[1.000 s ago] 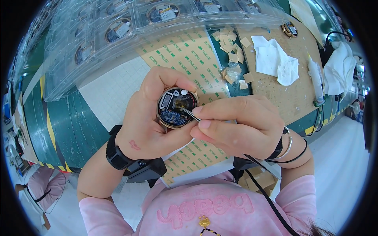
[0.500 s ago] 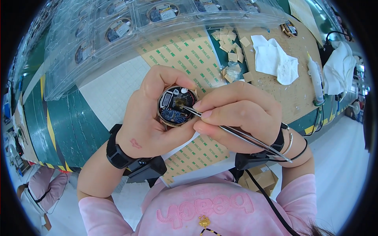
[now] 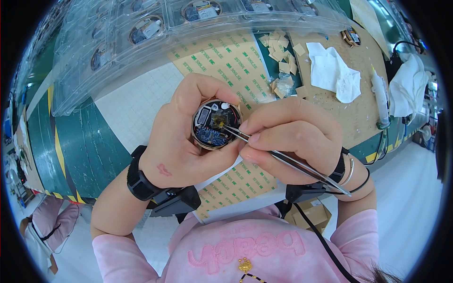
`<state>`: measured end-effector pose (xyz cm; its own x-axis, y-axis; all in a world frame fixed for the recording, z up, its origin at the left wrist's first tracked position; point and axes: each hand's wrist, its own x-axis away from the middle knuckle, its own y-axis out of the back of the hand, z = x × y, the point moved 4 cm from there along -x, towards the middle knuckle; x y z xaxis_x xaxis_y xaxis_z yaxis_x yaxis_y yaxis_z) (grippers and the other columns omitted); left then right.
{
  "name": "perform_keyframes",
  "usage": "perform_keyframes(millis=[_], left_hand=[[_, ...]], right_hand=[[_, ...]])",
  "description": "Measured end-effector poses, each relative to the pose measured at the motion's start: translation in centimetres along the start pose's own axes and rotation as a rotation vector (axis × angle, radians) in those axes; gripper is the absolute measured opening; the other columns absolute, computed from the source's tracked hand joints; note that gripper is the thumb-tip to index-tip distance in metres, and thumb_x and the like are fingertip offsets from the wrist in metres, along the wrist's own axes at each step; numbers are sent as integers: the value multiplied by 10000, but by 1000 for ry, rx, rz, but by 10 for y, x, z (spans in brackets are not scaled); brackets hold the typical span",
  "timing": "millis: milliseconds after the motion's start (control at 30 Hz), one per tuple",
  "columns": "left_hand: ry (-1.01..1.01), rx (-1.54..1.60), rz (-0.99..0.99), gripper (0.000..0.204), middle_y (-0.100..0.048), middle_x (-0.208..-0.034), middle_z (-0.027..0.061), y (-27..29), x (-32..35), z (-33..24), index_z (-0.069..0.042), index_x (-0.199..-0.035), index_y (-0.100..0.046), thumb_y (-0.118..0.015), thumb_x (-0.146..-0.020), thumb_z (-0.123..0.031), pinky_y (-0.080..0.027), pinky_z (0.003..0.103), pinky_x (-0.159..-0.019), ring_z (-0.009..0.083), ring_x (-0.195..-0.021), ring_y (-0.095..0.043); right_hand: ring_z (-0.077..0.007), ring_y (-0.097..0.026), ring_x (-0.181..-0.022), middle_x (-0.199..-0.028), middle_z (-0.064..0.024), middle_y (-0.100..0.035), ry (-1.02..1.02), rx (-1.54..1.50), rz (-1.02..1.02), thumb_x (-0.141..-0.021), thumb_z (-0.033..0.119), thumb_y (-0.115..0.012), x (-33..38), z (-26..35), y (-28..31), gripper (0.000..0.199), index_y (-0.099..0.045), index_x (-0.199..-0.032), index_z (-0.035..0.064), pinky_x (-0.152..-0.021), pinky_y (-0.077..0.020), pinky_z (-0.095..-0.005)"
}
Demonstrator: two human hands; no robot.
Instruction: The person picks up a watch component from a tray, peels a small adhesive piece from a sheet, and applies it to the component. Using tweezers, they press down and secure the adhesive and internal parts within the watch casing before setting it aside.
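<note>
My left hand (image 3: 181,137) is closed around a round, gold-rimmed watch-like case (image 3: 211,142) with its inside facing up. A dark interior, a blue circuit board and a small yellowish flex piece (image 3: 219,123) show within it. Metal tweezers (image 3: 302,166) are pinched between the thumb and fingers of my right hand (image 3: 295,139). Their tips are over the middle of the case, by the yellowish piece; whether they grip anything is too small to tell. Below both hands lies a sheet of tan adhesive backing (image 3: 236,191) with green print.
Clear plastic trays (image 3: 141,56) holding several similar round units stand at the back left. Small tan squares (image 3: 283,54) lie near a brown board (image 3: 325,113) at right, which bears white wipes (image 3: 333,70), another round unit (image 3: 350,36) and a white syringe-like tube (image 3: 380,96).
Both hands, with the case and tweezers, have shifted slightly right in the picture; the background has shifted a little right too. The tweezer tips stay inside the case.
</note>
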<state>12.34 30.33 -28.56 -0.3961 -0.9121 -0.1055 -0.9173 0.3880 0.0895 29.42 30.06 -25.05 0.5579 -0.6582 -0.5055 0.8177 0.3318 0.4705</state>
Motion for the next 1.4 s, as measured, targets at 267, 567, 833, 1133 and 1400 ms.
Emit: perform_keyframes(millis=[267,567,833,1133,1400], left_hand=[[-23,-65,96,526,-523,-1015,19,1,0,3,-54,-1129,-426,-740,-708,-36,-424,195,-746,56,-874,-528],[74,57,158,489,-543,-968,13,2,2,4,-43,-1098,-448,-721,-693,-63,-432,194,-752,58,-860,-537],[123,60,172,481,-551,-960,19,0,3,5,-42,-1087,-455,-718,-685,-53,-440,201,-754,61,-857,-541],[-18,-140,110,453,-555,-944,23,-5,0,2,-39,-1069,-475,-704,-679,-35,-439,209,-707,69,-799,-540],[-87,-298,90,438,-564,-945,97,-10,-2,1,-49,-1058,-508,-707,-667,-48,-503,316,-650,297,-762,-619]], right_hand=[[-183,-677,-738,-924,-102,-679,61,87,21,-691,43,-816,1,1,-1,290,-620,-904,53,-595,-538,-261],[-181,-683,-735,-921,-97,-686,77,85,13,-684,48,-818,4,1,-4,298,-639,-922,59,-595,-548,-261],[-222,-668,-777,-856,-84,-643,-28,-32,-40,-773,84,-755,1,-2,-2,194,-617,-909,63,-683,-550,-310],[-191,-558,-672,-683,-28,-510,20,204,60,-778,95,-723,-7,-4,0,147,-644,-899,67,-843,-464,-402],[-206,-512,-631,-663,-24,-493,-17,236,73,-684,115,-772,-1,-12,-6,215,-680,-872,68,-780,-449,-372]])
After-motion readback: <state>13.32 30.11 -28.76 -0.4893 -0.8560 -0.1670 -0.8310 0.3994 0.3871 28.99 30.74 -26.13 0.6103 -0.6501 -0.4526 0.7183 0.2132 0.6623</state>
